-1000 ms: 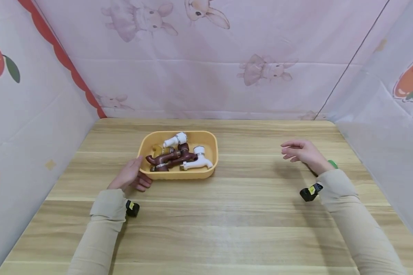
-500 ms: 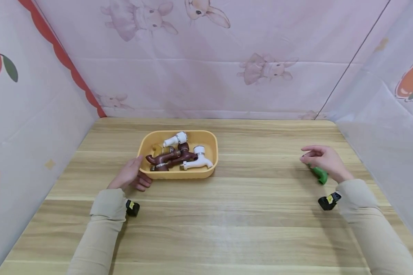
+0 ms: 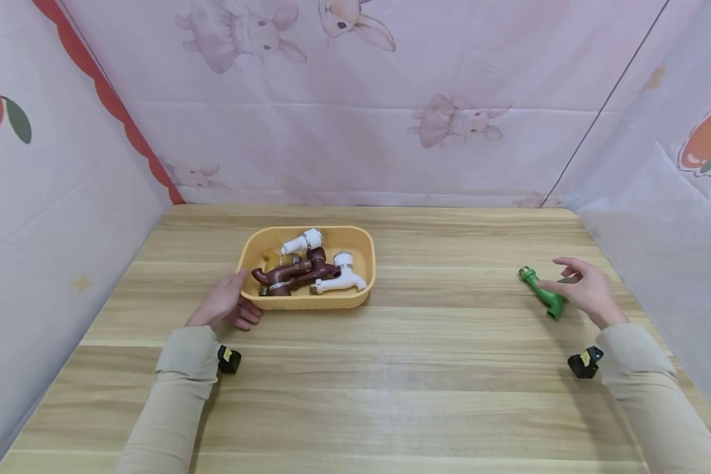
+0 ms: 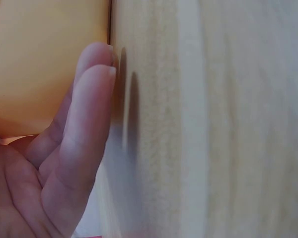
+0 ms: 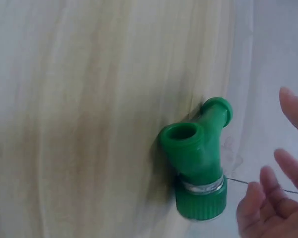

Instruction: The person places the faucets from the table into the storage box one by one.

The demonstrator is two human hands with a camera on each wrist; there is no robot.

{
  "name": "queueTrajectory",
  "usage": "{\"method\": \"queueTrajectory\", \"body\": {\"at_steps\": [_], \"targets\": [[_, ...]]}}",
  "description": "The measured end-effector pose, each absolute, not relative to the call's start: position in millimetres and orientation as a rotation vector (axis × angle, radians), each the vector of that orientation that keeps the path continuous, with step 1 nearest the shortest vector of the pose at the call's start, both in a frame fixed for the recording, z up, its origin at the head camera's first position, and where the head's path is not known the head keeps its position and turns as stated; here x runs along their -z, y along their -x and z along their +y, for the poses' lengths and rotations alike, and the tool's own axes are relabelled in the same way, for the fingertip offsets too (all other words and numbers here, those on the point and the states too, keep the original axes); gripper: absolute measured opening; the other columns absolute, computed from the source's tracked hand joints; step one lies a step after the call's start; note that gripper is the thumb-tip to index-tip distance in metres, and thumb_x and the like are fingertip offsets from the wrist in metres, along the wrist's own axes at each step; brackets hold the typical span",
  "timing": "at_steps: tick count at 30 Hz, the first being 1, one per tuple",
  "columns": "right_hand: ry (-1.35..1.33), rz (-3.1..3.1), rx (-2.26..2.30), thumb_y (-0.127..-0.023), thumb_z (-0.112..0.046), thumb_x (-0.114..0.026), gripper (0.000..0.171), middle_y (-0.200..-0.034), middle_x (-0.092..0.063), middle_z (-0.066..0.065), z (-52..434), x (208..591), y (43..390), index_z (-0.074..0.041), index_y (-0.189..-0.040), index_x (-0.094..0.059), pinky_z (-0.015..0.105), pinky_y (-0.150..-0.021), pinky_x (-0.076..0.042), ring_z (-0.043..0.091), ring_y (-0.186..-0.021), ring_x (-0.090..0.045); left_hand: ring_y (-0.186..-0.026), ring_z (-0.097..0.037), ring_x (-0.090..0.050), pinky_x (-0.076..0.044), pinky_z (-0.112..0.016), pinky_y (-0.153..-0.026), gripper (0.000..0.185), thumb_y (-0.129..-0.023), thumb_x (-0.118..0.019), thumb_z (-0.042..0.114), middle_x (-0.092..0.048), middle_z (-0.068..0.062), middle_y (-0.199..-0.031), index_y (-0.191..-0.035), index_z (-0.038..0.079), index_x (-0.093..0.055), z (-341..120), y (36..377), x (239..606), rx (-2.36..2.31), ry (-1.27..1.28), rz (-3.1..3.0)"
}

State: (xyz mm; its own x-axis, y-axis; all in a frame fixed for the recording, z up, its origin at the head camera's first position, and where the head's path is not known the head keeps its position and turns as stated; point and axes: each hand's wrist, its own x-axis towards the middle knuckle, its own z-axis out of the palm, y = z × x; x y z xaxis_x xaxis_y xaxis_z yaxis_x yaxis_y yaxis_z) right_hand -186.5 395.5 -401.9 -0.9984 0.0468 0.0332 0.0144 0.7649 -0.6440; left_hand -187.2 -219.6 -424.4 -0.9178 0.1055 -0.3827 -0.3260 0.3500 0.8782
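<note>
In the head view my left hand rests against the left front corner of a yellow tray. Its fingers lie nearly straight along the tray's outside in the left wrist view. At the right of the table my right hand hovers with thumb and fingers spread beside a green plastic tap. The tap lies on the table, and in the right wrist view a gap shows between it and the fingers. Inside the tray are white taps, brown taps and a yellowish one, partly covered.
The wood-grain table is enclosed by printed curtains, with a pink rabbit curtain along its back edge. White curtains stand at both sides. A small black camera sits at each wrist.
My right hand has moved right and toward me, from beyond the green tap to over its right side, and its fingers have spread. The tap has come into view. My left hand stays at the tray.
</note>
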Motion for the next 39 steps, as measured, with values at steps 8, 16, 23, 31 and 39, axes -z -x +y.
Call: {"method": "queueTrajectory", "body": {"at_steps": [8, 16, 23, 31, 39], "targets": [[0.111, -3.005, -0.958, -0.076, -0.042, -0.071, 0.097, -0.129, -0.022, 0.042, 404, 407, 187, 0.009, -0.139, -0.017, 0.065, -0.085, -0.032, 0.055, -0.113, -0.026, -0.064, -0.029, -0.064, -0.056, -0.044, -0.058, 0.067, -0.098, -0.010, 0.047, -0.063, -0.019, -0.075, -0.129, -0.011, -0.024, -219, 187, 425, -1.585, 0.189, 2.247], [0.167, -3.052, -0.824, -0.069, -0.045, -0.076, 0.108, -0.126, -0.013, 0.049, 412, 412, 188, 0.012, -0.138, -0.015, 0.070, -0.087, -0.026, 0.060, -0.113, -0.018, -0.063, -0.028, -0.064, -0.056, -0.044, -0.058, 0.067, -0.097, -0.011, 0.048, -0.063, -0.017, -0.074, -0.128, -0.011, -0.025, -220, 186, 425, -1.587, 0.180, 2.249], [0.106, -3.187, -0.624, -0.065, -0.049, -0.076, 0.114, -0.119, -0.023, 0.050, 420, 416, 191, 0.018, -0.133, -0.015, 0.068, -0.084, -0.029, 0.061, -0.106, -0.024, -0.063, -0.028, -0.064, -0.056, -0.043, -0.058, 0.067, -0.097, -0.011, 0.048, -0.063, -0.017, -0.073, -0.130, -0.009, -0.023, -220, 187, 424, -1.591, 0.180, 2.246], [0.075, -3.196, -0.639, -0.067, -0.046, -0.077, 0.100, -0.107, -0.042, 0.042, 423, 419, 194, 0.022, -0.123, -0.030, 0.057, -0.075, -0.041, 0.050, -0.092, -0.044, -0.063, -0.028, -0.063, -0.056, -0.043, -0.057, 0.067, -0.097, -0.011, 0.048, -0.063, -0.016, -0.072, -0.129, -0.010, -0.023, -220, 187, 425, -1.592, 0.184, 2.246], [0.107, -3.201, -0.693, -0.068, -0.044, -0.076, 0.091, -0.099, -0.046, 0.035, 422, 420, 195, 0.021, -0.115, -0.034, 0.048, -0.068, -0.044, 0.043, -0.085, -0.048, -0.063, -0.028, -0.064, -0.056, -0.044, -0.058, 0.068, -0.097, -0.011, 0.049, -0.063, -0.016, -0.072, -0.130, -0.010, -0.022, -220, 187, 426, -1.591, 0.177, 2.256]]}}
